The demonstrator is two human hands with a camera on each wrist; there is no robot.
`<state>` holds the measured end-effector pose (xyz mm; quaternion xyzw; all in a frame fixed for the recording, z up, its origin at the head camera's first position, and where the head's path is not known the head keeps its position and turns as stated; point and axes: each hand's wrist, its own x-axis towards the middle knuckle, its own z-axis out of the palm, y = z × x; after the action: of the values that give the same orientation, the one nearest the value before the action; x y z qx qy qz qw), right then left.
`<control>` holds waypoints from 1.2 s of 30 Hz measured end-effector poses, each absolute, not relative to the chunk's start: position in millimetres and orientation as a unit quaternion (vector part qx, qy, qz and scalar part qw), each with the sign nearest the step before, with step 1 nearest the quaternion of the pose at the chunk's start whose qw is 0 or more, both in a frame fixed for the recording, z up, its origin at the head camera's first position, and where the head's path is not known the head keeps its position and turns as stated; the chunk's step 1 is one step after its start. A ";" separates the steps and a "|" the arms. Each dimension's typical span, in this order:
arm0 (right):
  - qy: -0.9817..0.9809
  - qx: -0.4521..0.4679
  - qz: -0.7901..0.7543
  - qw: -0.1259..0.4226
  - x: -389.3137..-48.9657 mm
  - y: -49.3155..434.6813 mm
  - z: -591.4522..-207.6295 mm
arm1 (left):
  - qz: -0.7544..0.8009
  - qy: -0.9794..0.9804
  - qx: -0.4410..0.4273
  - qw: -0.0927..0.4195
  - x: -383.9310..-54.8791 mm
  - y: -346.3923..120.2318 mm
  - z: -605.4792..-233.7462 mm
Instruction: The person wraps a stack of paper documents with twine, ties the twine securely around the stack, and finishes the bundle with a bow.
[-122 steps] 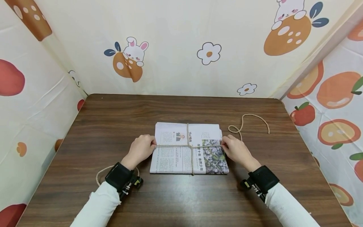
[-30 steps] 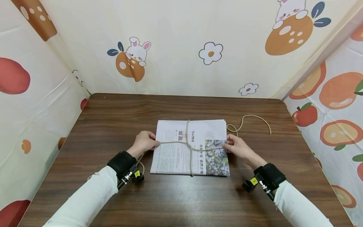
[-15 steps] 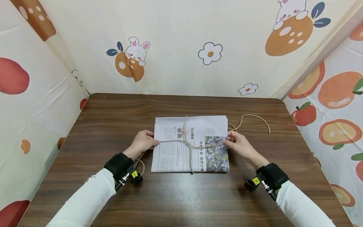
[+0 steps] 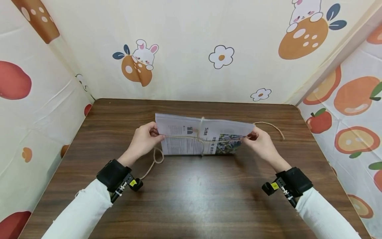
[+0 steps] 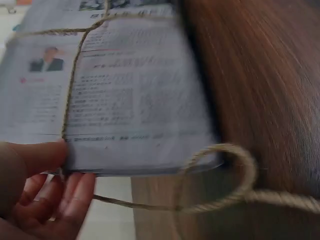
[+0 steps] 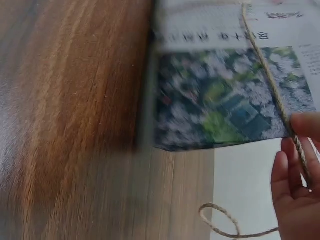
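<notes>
A stack of folded newspapers (image 4: 179,148) stands tilted over the table, printed face towards me and far edge raised. Twine (image 4: 179,136) runs around it both ways and crosses near the middle of the face. My left hand (image 4: 144,142) grips the left edge, thumb on the face by the twine and fingers behind, as the left wrist view shows. At the right edge, my right hand (image 4: 262,146) pinches the stack the same way, its thumb (image 6: 305,125) pressing on the twine beside the flower photo (image 6: 220,100).
A loose twine tail (image 4: 155,162) hangs in a loop below my left hand. Another tail (image 4: 276,128) lies on the brown wooden table (image 4: 197,199) behind my right hand. Patterned cloth walls (image 4: 185,76) enclose the back and both sides.
The stack lay flat on the table earlier and is now tipped up steeply, held by both hands at its sides. The hands have moved apart and slightly away from me.
</notes>
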<state>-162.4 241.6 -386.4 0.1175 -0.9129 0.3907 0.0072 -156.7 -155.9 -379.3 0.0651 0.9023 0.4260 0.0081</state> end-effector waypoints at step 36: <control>-0.938 0.285 0.187 0.067 -112.3 259.2 -459.8 | 0.115 0.948 0.279 -0.100 -103.1 -167.9 -451.2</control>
<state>-112.3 259.2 -459.8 0.2854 -0.9376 0.1870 0.0668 -103.1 -167.9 -451.2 0.2793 0.9481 0.1147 -0.0999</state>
